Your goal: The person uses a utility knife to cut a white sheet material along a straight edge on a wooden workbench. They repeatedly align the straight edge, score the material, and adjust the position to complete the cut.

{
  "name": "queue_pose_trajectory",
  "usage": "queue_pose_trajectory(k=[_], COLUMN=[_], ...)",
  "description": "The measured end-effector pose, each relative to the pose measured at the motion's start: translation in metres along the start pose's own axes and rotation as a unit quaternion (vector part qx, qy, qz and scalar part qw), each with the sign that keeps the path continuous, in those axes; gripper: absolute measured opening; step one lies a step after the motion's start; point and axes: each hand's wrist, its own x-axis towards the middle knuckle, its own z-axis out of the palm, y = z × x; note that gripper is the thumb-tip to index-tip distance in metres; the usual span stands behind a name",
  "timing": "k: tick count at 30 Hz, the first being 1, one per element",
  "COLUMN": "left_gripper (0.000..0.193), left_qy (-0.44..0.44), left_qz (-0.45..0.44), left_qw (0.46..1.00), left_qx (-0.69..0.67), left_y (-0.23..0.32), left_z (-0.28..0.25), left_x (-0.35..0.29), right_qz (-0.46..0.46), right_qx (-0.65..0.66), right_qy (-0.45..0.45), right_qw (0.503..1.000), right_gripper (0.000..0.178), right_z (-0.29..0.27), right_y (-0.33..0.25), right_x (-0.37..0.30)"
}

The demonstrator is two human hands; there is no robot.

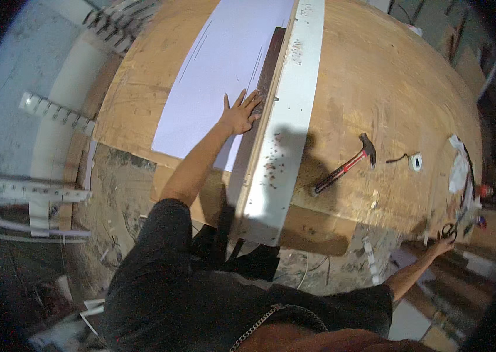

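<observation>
My left hand [240, 115] lies with fingers spread over the edge of a pale lilac sheet [201, 88] and the dark strip [270, 64] beside it. Just right of that strip, a long white board [289, 111] with many small marks runs away from me across the worktable. At the far right, my right hand [444, 245] is closed at the black looped handles of what look like scissors [449, 231]; the fingers are small and partly blurred there. Pencil-like dark lines show on the lilac sheet.
The wooden worktable [389, 76] holds a hammer [348, 165] with a red and black handle, and a white tape measure [415, 161]. A crumpled white plastic bag [458, 167] sits near the right edge. Slotted white pieces [57, 110] lie off the table's left side.
</observation>
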Motion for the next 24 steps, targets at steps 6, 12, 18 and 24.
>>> queue_pose_trajectory(k=[6, 12, 18, 24], left_gripper=[0.06, 0.058, 0.059, 0.06], left_qy=[0.153, 0.225, 0.155, 0.13], left_qz=[0.078, 0.096, 0.103, 0.096], left_qw=[0.983, 0.965, 0.978, 0.984], left_qx=[-0.06, -0.098, -0.09, -0.077], left_y=[0.0, -0.005, -0.012, -0.016], left_z=[0.024, 0.035, 0.018, 0.01], left_x=[0.001, 0.01, -0.001, -0.005], right_qz=[0.015, -0.062, -0.201, -0.187], right_qx=[-0.119, -0.162, -0.25, -0.307], right_qy=[-0.135, -0.313, -0.381, -0.384], right_qw=[0.984, 0.934, 0.867, 0.851], right_gripper=[0.044, 0.032, 0.024, 0.025], right_z=[0.081, 0.28, 0.412, 0.462], right_y=[-0.207, -0.327, -0.307, -0.291], right_x=[-0.286, -0.552, -0.586, -0.592])
